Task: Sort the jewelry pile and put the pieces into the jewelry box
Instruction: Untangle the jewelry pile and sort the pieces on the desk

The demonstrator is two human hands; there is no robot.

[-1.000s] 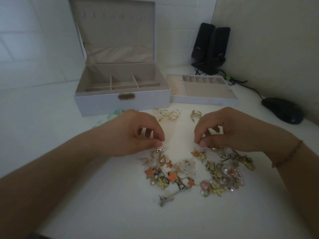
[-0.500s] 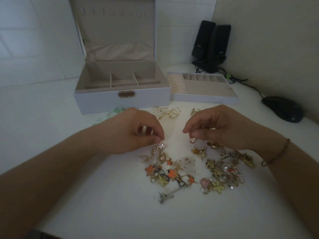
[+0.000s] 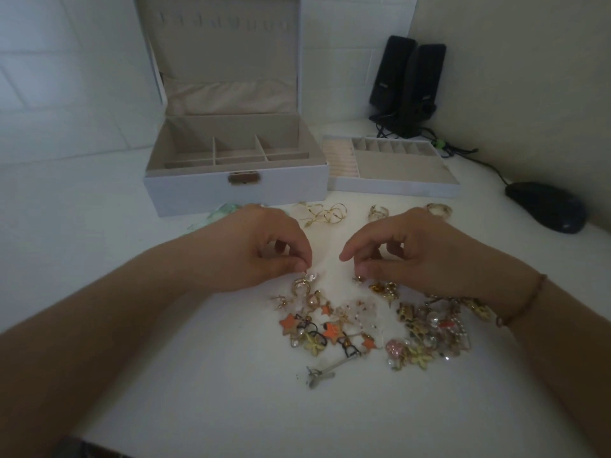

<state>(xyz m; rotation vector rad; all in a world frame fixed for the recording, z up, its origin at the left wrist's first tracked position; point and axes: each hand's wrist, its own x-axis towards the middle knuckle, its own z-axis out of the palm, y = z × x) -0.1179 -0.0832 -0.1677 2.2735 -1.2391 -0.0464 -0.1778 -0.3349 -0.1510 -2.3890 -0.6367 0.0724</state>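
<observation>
Pinching a small clear-stoned earring (image 3: 310, 277) between thumb and forefinger, left hand (image 3: 261, 249) hovering at the far left edge of a tangled pile of gold, orange-star and pearl jewelry (image 3: 373, 325) spread on the white tabletop (image 3: 165, 375). Curled over the pile's far right side, right hand (image 3: 416, 252) with thumb and forefinger closed on a tiny gold piece (image 3: 358, 279), remaining fingers (image 3: 393, 246) bent and apart above it. Worn on the right wrist, thin reddish-brown beaded bracelet (image 3: 525, 302). Lying at the near edge of the pile, slim silver hair clip (image 3: 327, 371).

Standing beyond the hands, open pale grey jewelry box with beige lining (image 3: 236, 185), lid upright, divided compartments visible inside, brass clasp on the front wall. Resting just right of the box and touching it, matching removable grey tray (image 3: 393, 188) with ring rolls and small slots. Set apart between hands and box: loose gold wire hoops (image 3: 325, 213), a gold ring (image 3: 378, 212), another pale ring (image 3: 439, 209) just past the right hand. Peeking out behind the left hand, pale green translucent item (image 3: 211, 218), kind unclear.

Placed in the far right corner, two black desktop speakers (image 3: 406, 84) with trailing cables; nearer along the right wall, black computer mouse (image 3: 545, 206).
</observation>
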